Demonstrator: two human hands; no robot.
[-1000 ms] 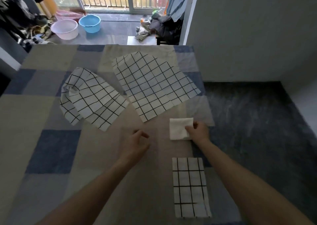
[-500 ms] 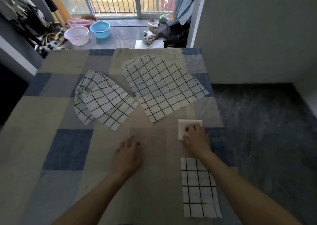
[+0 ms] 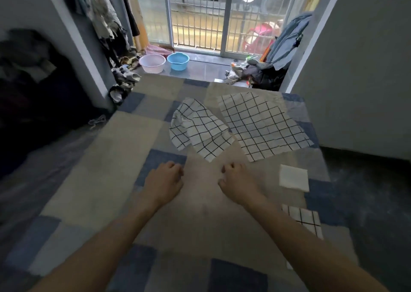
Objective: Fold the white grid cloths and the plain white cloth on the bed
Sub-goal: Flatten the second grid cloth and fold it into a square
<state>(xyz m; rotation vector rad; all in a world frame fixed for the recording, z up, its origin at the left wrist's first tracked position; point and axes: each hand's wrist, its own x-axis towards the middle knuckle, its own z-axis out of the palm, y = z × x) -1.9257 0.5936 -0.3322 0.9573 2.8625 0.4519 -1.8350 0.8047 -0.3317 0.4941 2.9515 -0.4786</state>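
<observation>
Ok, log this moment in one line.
hands: left, right empty | plain white cloth folded | crumpled grid cloth unfolded

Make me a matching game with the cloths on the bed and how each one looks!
Things:
1. plain white cloth
2. crumpled grid cloth
3. big grid cloth
4. small grid cloth

How it looks:
A. spread out flat, farthest away
B. folded, partly hidden by the right arm
C. bunched up, half turned over
D. folded square with no lines

Pairs: 1-D, 2-C, 3-A, 4-B
</observation>
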